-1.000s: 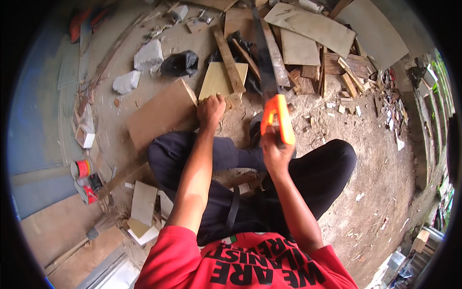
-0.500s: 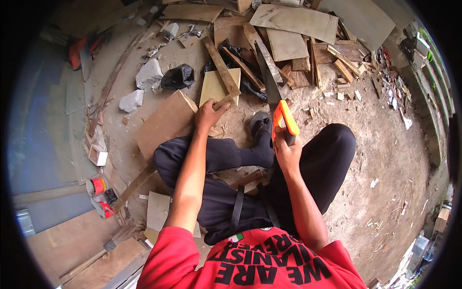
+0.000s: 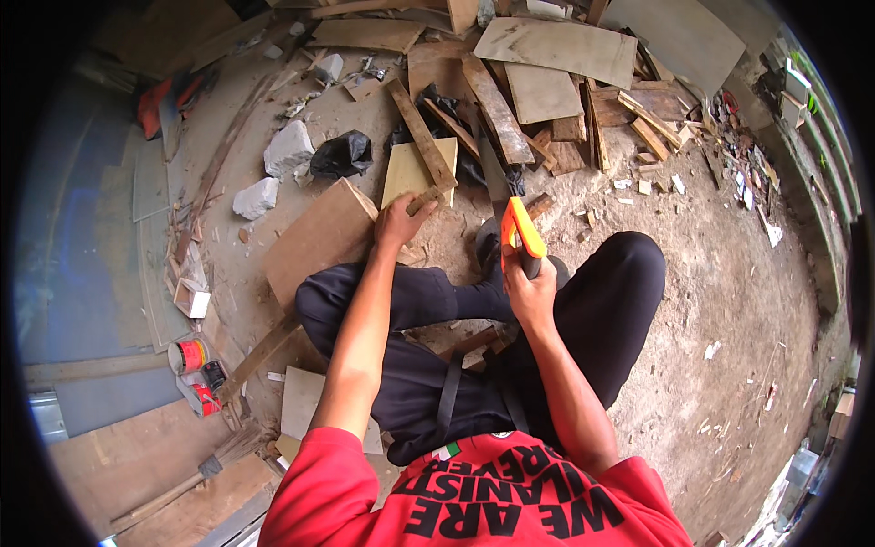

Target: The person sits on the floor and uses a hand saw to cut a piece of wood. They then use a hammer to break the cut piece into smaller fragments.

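Observation:
My right hand (image 3: 531, 287) is wrapped round the grip of a handsaw (image 3: 521, 223) with an orange handle. Its long dark blade slants forward and a little left, passing beside my foot in a dark slipper (image 3: 488, 239). My left hand (image 3: 397, 223) closes on a short piece of wood (image 3: 425, 198), next to the near end of a long narrow plank (image 3: 421, 137). Just right of the saw handle the end of another wooden piece (image 3: 540, 206) shows. Where the blade meets any wood cannot be made out.
Beyond my hands lie a pale square board (image 3: 419, 164), a black plastic bag (image 3: 342, 154) and a heap of boards and offcuts (image 3: 547, 91). A brown wooden panel (image 3: 319, 237) leans by my left knee. White rubble chunks (image 3: 288, 149) and tins (image 3: 189, 356) sit to the left.
My right hand has drawn the saw back toward me and to the left. The wooden end right of the handle has come into sight. My left hand stays nearly in place.

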{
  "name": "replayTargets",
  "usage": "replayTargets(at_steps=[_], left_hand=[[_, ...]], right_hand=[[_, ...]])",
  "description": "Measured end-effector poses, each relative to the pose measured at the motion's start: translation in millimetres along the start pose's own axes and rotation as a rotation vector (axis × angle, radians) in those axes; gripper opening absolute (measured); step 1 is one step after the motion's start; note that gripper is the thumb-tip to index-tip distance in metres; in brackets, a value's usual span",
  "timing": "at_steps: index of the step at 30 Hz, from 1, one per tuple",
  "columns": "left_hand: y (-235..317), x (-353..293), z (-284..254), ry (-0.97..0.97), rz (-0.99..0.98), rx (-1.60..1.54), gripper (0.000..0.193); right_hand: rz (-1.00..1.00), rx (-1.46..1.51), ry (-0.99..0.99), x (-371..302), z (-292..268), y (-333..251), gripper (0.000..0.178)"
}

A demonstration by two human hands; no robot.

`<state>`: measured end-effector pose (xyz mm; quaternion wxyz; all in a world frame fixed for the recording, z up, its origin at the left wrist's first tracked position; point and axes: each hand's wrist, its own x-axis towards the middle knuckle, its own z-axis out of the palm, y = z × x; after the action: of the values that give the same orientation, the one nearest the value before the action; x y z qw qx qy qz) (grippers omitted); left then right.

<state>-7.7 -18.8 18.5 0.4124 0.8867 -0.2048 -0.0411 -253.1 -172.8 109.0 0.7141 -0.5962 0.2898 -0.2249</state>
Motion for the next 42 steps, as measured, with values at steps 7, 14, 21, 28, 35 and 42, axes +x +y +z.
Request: replayTargets(at_steps=[7, 14, 21, 28, 35, 42], left_hand=[[-13, -2, -13, 0.176, 0.213, 0.171, 0.034], [-19, -7, -8, 0.210, 0.065, -0.180, 0.046], [0, -8, -2, 0.023, -0.042, -0.041, 0.032], [-17, 9, -11, 0.078, -0.096, -0.052, 0.041], [-12, 14, -9, 0.069, -0.285, 0.396, 0.053], [-12, 15, 0, -0.077, -0.317, 0.546, 0.035]], right_hand=[[-0.078, -0.029, -0.052, -2, 8, 4, 0.020], [-0.033, 0.028, -0.078, -5, 13, 3, 0.016], [-0.055, -0.014, -0.046, -2, 7, 10, 0.016], [0.008, -0.086, -0.133, -8, 13, -3, 0.016], [-0.125, -0.402, -0.305, -28, 19, -21, 0.019], [-0.098, -0.424, -0.331, -31, 20, -19, 0.023]])
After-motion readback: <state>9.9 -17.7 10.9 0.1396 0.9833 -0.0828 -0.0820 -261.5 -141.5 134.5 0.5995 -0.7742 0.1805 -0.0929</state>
